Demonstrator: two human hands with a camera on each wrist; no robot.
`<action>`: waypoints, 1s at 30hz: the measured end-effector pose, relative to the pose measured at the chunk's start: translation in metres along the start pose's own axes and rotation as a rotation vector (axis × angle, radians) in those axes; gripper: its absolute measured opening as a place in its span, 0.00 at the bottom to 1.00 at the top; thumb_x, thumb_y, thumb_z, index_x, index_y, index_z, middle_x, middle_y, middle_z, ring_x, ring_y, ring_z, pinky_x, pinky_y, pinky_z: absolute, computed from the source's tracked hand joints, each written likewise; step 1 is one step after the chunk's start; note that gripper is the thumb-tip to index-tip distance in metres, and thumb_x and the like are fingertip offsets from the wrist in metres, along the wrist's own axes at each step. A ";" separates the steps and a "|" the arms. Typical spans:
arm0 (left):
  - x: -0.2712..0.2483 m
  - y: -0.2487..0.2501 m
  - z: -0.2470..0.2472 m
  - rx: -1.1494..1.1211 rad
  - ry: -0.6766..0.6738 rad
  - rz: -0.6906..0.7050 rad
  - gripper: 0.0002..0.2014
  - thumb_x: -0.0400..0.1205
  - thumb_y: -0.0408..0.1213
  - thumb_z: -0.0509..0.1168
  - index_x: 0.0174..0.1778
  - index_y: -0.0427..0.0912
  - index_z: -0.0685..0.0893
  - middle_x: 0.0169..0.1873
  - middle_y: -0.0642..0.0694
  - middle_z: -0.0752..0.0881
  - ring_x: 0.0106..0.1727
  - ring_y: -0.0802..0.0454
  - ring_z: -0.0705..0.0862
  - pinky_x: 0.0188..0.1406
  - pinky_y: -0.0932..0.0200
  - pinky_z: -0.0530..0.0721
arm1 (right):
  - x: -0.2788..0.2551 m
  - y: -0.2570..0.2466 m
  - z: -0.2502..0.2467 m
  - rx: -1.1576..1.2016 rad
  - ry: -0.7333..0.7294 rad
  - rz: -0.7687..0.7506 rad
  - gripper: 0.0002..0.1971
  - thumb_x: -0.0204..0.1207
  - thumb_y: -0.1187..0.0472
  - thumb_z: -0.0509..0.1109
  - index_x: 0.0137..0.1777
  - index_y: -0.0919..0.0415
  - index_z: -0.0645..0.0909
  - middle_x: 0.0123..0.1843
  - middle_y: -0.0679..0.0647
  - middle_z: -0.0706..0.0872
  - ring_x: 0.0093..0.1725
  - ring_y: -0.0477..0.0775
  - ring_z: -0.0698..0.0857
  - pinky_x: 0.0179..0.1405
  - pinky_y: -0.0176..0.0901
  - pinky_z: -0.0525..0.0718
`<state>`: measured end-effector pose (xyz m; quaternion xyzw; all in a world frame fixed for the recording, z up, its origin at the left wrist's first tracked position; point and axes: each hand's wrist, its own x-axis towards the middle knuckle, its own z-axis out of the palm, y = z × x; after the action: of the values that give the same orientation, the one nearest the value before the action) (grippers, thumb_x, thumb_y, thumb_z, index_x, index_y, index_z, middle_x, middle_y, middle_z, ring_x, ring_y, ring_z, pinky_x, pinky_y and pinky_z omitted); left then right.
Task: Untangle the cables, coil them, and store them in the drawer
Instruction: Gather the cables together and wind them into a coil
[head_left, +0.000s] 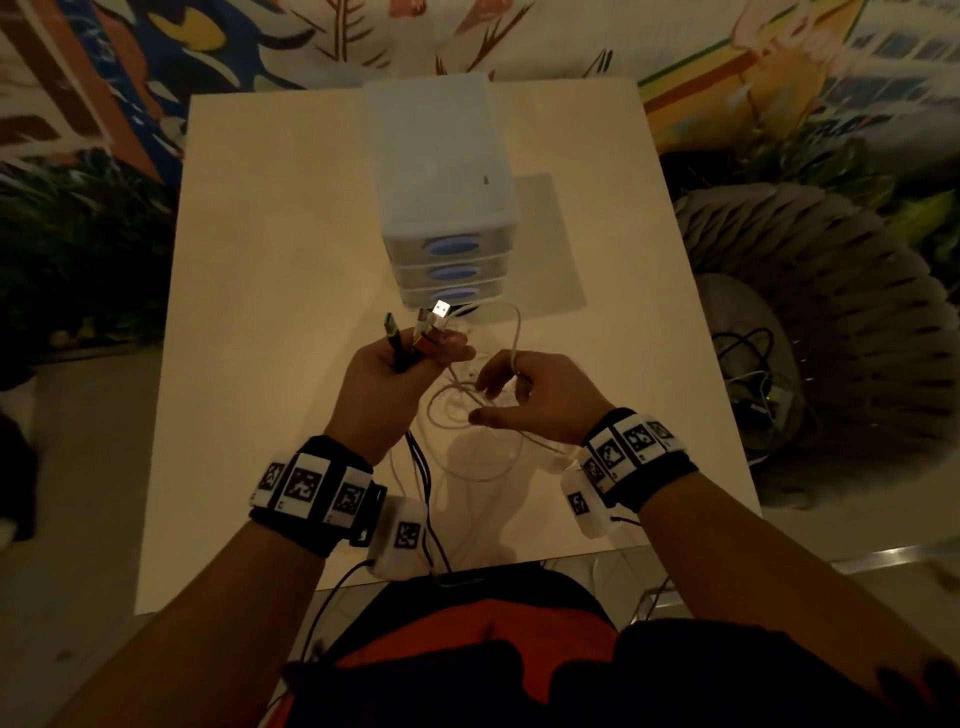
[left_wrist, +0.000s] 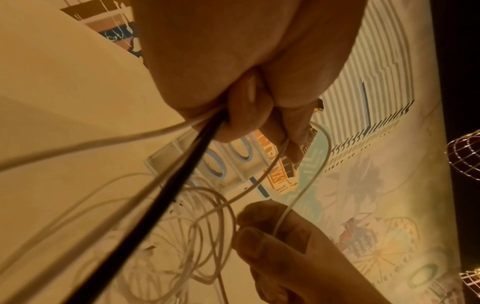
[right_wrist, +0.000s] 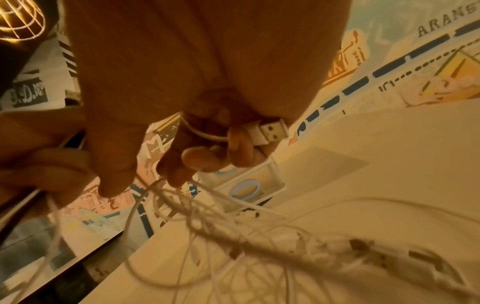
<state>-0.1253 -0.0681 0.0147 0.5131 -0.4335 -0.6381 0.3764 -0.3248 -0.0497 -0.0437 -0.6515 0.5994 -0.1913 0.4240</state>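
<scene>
Cable bundle (head_left: 415, 338) clamped in left hand (head_left: 387, 387), fingers curled round several leads at once: black cables (left_wrist: 166, 185) plus white ones, plug ends sticking up out of the fist (green-tipped plug (head_left: 390, 325) and a bright white USB-A plug (head_left: 440, 308) topmost). Black leads trailing down from the fist toward the near desk edge. White cable (head_left: 511, 332) arching from left grip across to right hand (head_left: 535, 397), pinched there between thumb and fingers; right wrist view also shows a white USB plug (right_wrist: 270, 131) tucked against the curled fingers of that hand. Loose white loops (head_left: 483, 447) hanging and lying tangled below both hands, above the desk (head_left: 270, 312). Small white drawer unit (head_left: 441, 208) standing just beyond the hands, mid-desk, three drawers with blue oval handles, all closed. Marker wristbands (head_left: 311, 488) on both wrists. More cables in a heap (head_left: 753, 374) off the desk to the right, well apart. Patterned wall beyond.
</scene>
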 end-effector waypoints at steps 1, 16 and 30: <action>0.000 0.002 0.002 0.014 0.007 0.005 0.07 0.85 0.24 0.66 0.56 0.28 0.87 0.49 0.36 0.90 0.24 0.69 0.82 0.50 0.39 0.77 | 0.000 -0.002 0.003 -0.011 0.019 -0.003 0.15 0.68 0.39 0.82 0.51 0.40 0.86 0.46 0.38 0.89 0.37 0.33 0.82 0.37 0.28 0.74; 0.018 -0.013 -0.010 0.189 -0.057 0.093 0.20 0.72 0.39 0.79 0.60 0.43 0.89 0.55 0.55 0.92 0.60 0.64 0.88 0.51 0.69 0.83 | 0.017 -0.011 -0.002 0.298 0.290 -0.049 0.05 0.81 0.60 0.74 0.50 0.54 0.80 0.43 0.38 0.87 0.27 0.54 0.83 0.32 0.46 0.84; 0.045 -0.064 -0.019 0.876 0.062 0.183 0.11 0.80 0.52 0.74 0.57 0.56 0.91 0.51 0.60 0.89 0.51 0.63 0.83 0.49 0.72 0.75 | 0.025 -0.018 -0.028 0.659 0.255 -0.047 0.03 0.85 0.57 0.62 0.50 0.52 0.73 0.47 0.56 0.92 0.18 0.56 0.80 0.24 0.47 0.77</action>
<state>-0.1179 -0.0909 -0.0623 0.6026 -0.6949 -0.3425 0.1912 -0.3298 -0.0835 -0.0197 -0.4640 0.5384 -0.4639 0.5288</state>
